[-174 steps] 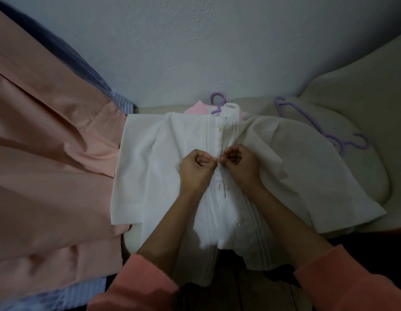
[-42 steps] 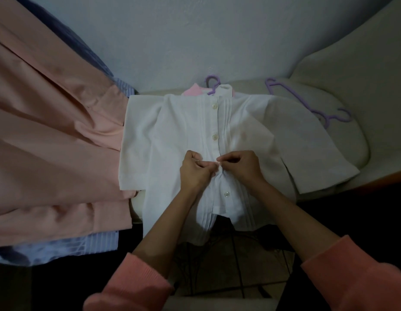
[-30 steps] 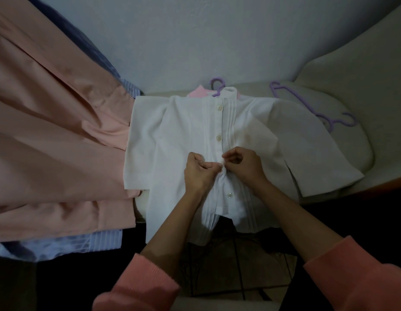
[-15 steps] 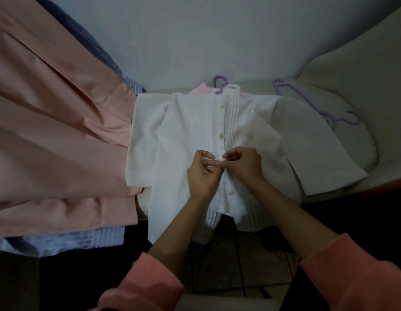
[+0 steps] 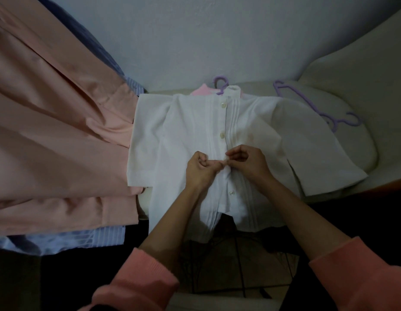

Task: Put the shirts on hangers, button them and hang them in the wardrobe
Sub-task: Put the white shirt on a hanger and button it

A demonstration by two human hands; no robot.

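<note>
Both hands, left [image 5: 201,169] and right [image 5: 247,161], pinch the white shirt's [image 5: 184,131] placket edges mid-front, hem overhanging

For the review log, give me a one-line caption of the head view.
Left hand and right hand pinch the placket of a white shirt on a purple hanger, mid-buttoning.

Two bare forearms, left hand [image 5: 200,170] and right hand [image 5: 247,161] uncovered with no rings or watch visible, salmon-pink knit sleeves [image 5: 139,286] pushed up toward the elbows, ribbed cuffs, soft thick fabric, second sleeve at lower right.
</note>
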